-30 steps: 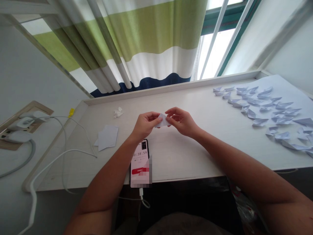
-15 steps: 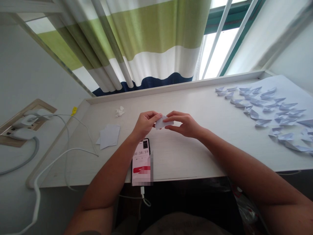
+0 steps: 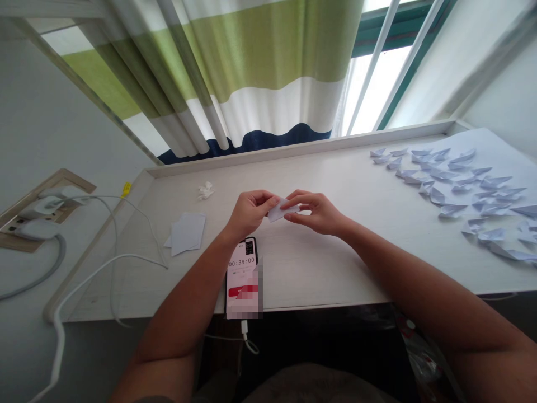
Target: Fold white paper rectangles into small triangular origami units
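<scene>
Head view, and from where I'm standing both hands are working close together over the middle of the surface (image 3: 327, 268). The left hand (image 3: 249, 212) is pinching a small white paper (image 3: 277, 211) between thumb and fingers, gripping its left end. Over on the other side, the right hand (image 3: 314, 212) is grasping the same piece with its fingertips, two fingers lying across the front; whether the thumb is pressing the lower edge, I cannot tell. So the paper is sitting right between the two hands, midway from the far rim to the near edge!

Down at the near edge, a phone (image 3: 241, 277) is lying partly under the left forearm, its screen showing 00:39:00. Toward the left edge, a few flat white sheets (image 3: 188, 232) are overlapping, and a crumpled white wad (image 3: 205, 191) is resting farther back, nearer the far rim. And look right: folded paper pieces (image 3: 453, 211) are spreading in loose rows from the far right corner toward the near edge. White cables (image 3: 62, 313) are trailing across the left edge.
</scene>
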A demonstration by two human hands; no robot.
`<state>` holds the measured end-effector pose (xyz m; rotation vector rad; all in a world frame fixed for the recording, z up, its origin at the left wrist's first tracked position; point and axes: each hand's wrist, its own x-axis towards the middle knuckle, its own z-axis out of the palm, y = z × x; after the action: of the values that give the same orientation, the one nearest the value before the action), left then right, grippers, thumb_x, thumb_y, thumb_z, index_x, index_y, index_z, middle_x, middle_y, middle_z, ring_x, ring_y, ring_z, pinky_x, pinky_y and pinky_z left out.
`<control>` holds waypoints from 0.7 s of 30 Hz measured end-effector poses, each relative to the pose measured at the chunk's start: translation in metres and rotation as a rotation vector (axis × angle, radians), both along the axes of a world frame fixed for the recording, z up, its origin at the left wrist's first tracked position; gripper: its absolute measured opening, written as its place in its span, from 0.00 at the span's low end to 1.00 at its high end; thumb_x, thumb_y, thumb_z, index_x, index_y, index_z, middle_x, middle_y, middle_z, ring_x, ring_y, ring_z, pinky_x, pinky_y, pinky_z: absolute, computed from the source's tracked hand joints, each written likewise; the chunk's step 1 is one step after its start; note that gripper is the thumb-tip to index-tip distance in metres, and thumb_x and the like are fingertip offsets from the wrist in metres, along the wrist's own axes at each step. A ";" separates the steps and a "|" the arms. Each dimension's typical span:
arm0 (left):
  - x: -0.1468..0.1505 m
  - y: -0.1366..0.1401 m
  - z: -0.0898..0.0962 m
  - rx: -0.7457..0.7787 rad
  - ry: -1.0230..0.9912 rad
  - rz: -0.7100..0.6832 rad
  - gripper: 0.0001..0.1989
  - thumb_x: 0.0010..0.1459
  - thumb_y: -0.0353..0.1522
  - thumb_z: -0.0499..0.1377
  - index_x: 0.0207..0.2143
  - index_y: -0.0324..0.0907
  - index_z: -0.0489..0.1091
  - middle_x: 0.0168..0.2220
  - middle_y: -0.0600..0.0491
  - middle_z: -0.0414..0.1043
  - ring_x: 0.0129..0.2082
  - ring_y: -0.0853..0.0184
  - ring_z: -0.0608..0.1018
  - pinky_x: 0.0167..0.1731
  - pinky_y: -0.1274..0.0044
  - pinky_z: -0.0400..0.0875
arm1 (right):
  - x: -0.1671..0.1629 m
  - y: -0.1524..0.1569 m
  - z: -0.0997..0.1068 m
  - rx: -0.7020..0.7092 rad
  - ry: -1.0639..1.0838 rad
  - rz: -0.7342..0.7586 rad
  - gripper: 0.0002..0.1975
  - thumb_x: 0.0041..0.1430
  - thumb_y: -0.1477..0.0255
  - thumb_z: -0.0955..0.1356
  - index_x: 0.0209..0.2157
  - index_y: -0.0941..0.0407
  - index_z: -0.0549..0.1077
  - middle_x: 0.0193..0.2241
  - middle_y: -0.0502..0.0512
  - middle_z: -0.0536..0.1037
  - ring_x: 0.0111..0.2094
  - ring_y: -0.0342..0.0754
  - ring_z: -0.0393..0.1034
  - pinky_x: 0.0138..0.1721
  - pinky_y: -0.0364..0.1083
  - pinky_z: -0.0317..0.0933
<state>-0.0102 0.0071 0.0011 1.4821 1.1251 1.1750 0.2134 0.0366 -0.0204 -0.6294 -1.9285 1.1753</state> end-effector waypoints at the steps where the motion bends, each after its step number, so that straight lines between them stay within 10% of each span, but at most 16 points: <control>1: 0.000 0.000 0.000 0.011 0.003 0.006 0.20 0.55 0.49 0.75 0.33 0.40 0.84 0.30 0.49 0.83 0.29 0.66 0.79 0.32 0.73 0.76 | 0.000 0.000 0.000 -0.021 0.003 -0.001 0.11 0.63 0.60 0.78 0.44 0.50 0.88 0.47 0.57 0.85 0.47 0.54 0.80 0.49 0.57 0.79; 7: 0.002 -0.003 0.003 0.092 0.063 -0.006 0.16 0.58 0.45 0.74 0.34 0.41 0.85 0.32 0.48 0.85 0.32 0.64 0.81 0.35 0.72 0.77 | -0.002 -0.001 0.002 -0.066 0.020 -0.043 0.11 0.62 0.59 0.78 0.38 0.51 0.87 0.44 0.58 0.85 0.45 0.54 0.81 0.48 0.55 0.78; 14: 0.001 -0.003 0.003 0.048 0.086 -0.068 0.19 0.59 0.48 0.73 0.36 0.41 0.86 0.34 0.48 0.85 0.34 0.62 0.83 0.36 0.71 0.77 | -0.002 -0.002 0.000 0.187 -0.071 -0.142 0.20 0.68 0.50 0.73 0.32 0.52 0.82 0.32 0.55 0.84 0.32 0.51 0.76 0.39 0.53 0.75; 21: 0.000 -0.001 -0.002 -0.096 -0.071 -0.167 0.23 0.50 0.42 0.81 0.44 0.40 0.84 0.42 0.45 0.87 0.39 0.62 0.86 0.43 0.70 0.81 | -0.005 -0.002 0.000 -0.006 0.035 -0.253 0.25 0.60 0.45 0.77 0.32 0.54 0.79 0.29 0.55 0.84 0.29 0.50 0.77 0.35 0.52 0.75</control>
<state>-0.0101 0.0065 -0.0008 1.4205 0.9770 1.0364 0.2083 0.0346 -0.0208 -0.8241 -1.7573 1.0262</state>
